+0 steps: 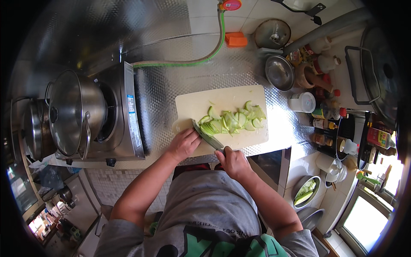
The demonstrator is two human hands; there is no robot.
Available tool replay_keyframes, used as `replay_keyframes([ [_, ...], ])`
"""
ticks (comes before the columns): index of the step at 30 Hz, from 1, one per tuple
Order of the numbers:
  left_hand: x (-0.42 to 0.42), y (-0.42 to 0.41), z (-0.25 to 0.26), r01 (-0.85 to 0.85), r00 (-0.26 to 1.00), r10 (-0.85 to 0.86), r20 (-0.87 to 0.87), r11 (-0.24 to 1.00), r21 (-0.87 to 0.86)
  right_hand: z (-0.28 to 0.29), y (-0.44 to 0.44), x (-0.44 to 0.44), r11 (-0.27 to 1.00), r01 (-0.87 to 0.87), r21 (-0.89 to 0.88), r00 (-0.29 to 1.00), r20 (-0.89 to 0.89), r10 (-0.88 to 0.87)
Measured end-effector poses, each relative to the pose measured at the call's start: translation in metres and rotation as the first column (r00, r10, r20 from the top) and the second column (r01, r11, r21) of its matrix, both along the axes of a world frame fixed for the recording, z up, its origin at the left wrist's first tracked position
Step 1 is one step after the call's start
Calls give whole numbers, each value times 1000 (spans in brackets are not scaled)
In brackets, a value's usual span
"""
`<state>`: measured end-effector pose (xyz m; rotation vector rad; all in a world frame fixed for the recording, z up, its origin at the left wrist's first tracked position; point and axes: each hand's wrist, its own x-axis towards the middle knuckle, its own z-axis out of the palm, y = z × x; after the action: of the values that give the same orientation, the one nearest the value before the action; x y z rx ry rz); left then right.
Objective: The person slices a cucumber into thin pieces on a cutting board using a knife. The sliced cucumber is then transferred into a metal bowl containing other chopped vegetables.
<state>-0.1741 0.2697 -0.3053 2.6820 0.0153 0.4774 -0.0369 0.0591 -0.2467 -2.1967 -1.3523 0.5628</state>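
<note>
A white cutting board lies on the metal counter in front of me. Across it spreads a row of thin pale green vegetable slices, overlapping tightly near the knife and more loosely to the right. My right hand grips the handle of a kitchen knife at the board's front edge. The blade slants up and left, beside the left end of the slices. My left hand rests at the board's front left with bent fingers against or close beside the blade. Whatever may be under those fingers is hidden.
To the left stand a gas stove and a lidded steel pot. A hose runs behind the board. Along the right are a metal bowl, a white tub and several bottles. Lower right, a bowl holds more green pieces.
</note>
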Motion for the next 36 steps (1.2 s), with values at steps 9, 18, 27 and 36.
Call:
replay_keyframes([
  [9,-11,0,11,-12,1000,12,2,1000,-29,10,7,6,989,48,-140,982,-173,-72],
  [18,-20,-1,18,-67,997,68,28,997,-23,24,7,3,977,71,-203,955,-270,-126],
  [27,-8,-7,8,-57,998,57,36,998,-23,24,7,-2,983,43,-176,976,-204,-80],
  [36,26,-18,28,-344,938,336,-83,933,-111,14,-13,30,875,365,-318,663,-570,-484],
])
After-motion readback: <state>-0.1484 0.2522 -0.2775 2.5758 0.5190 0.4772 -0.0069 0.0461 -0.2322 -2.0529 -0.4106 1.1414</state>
